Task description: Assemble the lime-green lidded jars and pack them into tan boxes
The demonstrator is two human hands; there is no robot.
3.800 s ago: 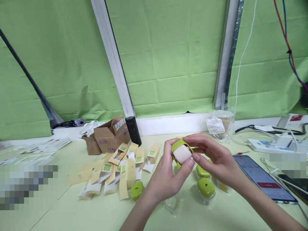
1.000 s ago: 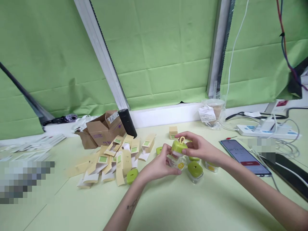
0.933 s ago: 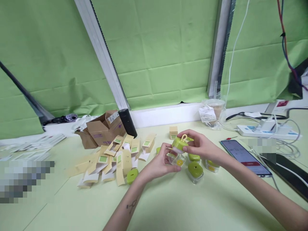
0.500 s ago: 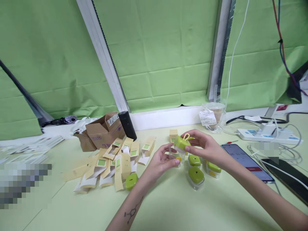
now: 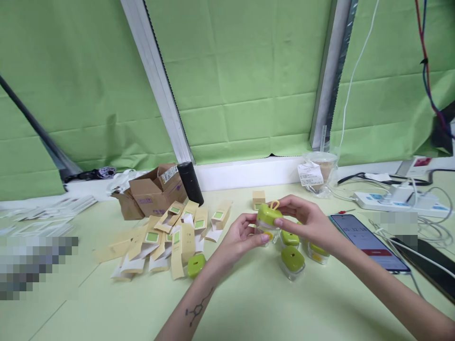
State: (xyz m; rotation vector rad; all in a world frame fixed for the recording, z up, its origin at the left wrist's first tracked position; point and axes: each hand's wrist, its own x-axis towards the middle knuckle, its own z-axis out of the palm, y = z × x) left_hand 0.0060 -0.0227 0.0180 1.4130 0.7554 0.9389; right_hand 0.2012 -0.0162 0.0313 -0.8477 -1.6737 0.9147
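Observation:
My left hand (image 5: 234,241) is closed around the clear base of a small container (image 5: 263,230), its thumb near a yellow spot on the front. Pinched in my right hand (image 5: 309,220) is the green lid (image 5: 267,214), which has a yellow loop on top. The lid sits on or right against the base; whether it is fastened I cannot tell. Close by stand several similar green-lidded containers, one in front (image 5: 292,260), one behind it (image 5: 289,238) and one to the right (image 5: 317,253). Another green lid (image 5: 196,266) shows beside my left forearm, partly hidden.
Several opened cream cartons (image 5: 183,244) lie heaped at left, with a cardboard box (image 5: 156,194) and black cylinder (image 5: 190,183) behind. A phone (image 5: 368,244), power strip (image 5: 401,204) and cables are at right. A bagged cup (image 5: 318,174) stands at the back.
The green lid has come down from a tilted position above the clear base to sit level on or against it. The view has shifted slightly.

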